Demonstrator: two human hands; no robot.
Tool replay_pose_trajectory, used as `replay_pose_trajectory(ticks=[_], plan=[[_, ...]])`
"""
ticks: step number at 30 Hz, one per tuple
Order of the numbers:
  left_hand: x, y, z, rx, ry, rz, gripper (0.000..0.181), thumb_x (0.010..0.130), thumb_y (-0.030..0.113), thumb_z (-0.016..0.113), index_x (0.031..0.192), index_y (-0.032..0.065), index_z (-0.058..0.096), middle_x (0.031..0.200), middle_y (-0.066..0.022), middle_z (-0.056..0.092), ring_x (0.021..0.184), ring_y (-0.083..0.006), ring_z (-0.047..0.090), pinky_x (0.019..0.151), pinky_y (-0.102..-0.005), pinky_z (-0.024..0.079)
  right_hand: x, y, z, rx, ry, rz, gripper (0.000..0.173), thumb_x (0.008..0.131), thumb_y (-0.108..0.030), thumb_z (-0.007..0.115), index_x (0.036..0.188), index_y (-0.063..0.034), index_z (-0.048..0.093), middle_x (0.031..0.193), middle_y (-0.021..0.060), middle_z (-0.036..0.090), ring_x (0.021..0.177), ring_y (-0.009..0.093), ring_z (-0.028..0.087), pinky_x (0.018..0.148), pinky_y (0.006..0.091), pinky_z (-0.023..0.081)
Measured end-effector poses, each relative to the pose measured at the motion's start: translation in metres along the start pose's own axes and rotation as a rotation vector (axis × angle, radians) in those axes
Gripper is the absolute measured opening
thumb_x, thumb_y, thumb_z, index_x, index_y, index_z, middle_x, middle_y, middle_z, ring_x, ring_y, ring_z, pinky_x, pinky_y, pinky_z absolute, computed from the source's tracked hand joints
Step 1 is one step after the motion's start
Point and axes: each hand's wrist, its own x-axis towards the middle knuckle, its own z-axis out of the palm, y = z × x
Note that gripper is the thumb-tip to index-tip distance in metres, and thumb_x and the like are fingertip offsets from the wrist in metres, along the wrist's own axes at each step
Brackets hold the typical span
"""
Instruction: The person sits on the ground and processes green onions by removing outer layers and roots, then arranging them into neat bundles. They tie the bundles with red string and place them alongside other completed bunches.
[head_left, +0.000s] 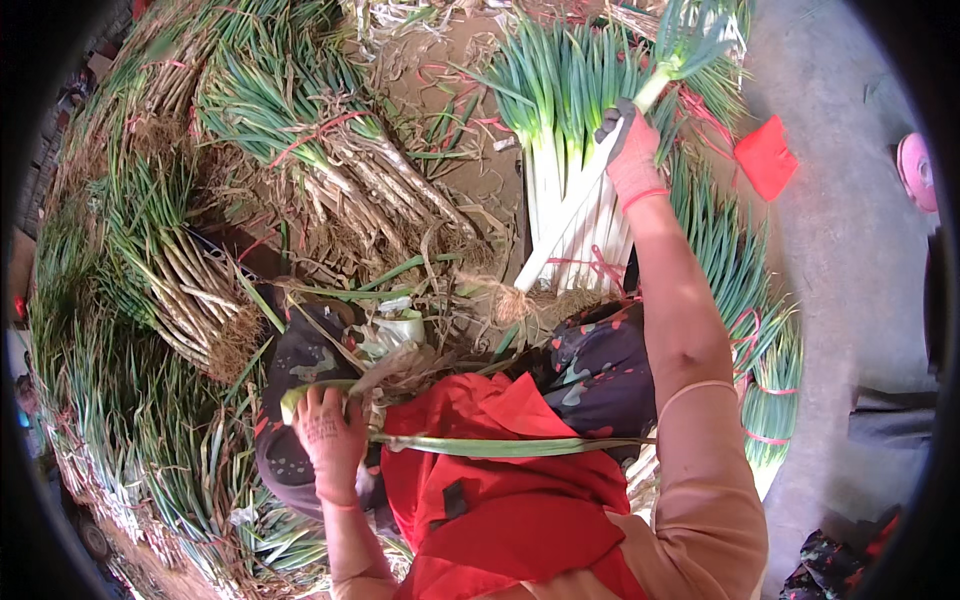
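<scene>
My right hand (630, 142), in a pink work glove with dark fingertips, grips a clean white green onion stalk (570, 214). The stalk slants over a bundle of peeled green onions (547, 180), which has a red tie near its root end. Its own roots point down and left, its green leaves up and right. Over my left thigh, my gloved left hand (330, 427) is closed around a pale green stripped leaf sheath (292, 401). A long loose green leaf (510, 448) lies across my red apron (525, 510).
Unpeeled onion bundles with soil on them (375, 180) lie ahead and to the left. More tied bundles (769, 412) line the right side, beside the concrete floor. Peelings (405, 352) are heaped between my legs. A red cloth (766, 157) and a pink spool (916, 172) are at the right.
</scene>
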Motion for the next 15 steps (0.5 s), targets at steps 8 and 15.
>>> replay_pose_trajectory(ticks=[8,15], plan=[[0.081,0.161,0.019,-0.436,0.094,0.326,0.051,0.081,0.023,0.07,0.124,0.003,0.053,0.099,-0.0194,0.061,0.092,-0.0381,0.06,0.079,-0.0455,0.049,-0.05,0.042,0.054,-0.208,0.15,-0.164,0.007,0.094,-0.013,0.049,0.093,-0.006,0.05,0.07,0.0084,0.055,0.049,0.017,0.049,0.044,0.0307,0.041],[0.053,0.126,0.11,-1.033,-0.227,0.318,0.033,0.089,0.022,0.064,0.116,0.0052,0.058,0.076,-0.0153,0.065,0.062,-0.031,0.062,0.06,-0.041,0.048,-0.059,0.008,0.059,0.0,-0.177,0.063,0.017,0.089,-0.014,0.062,0.097,-0.0051,0.051,0.08,0.0103,0.059,0.061,0.019,0.057,0.055,0.0323,0.049]])
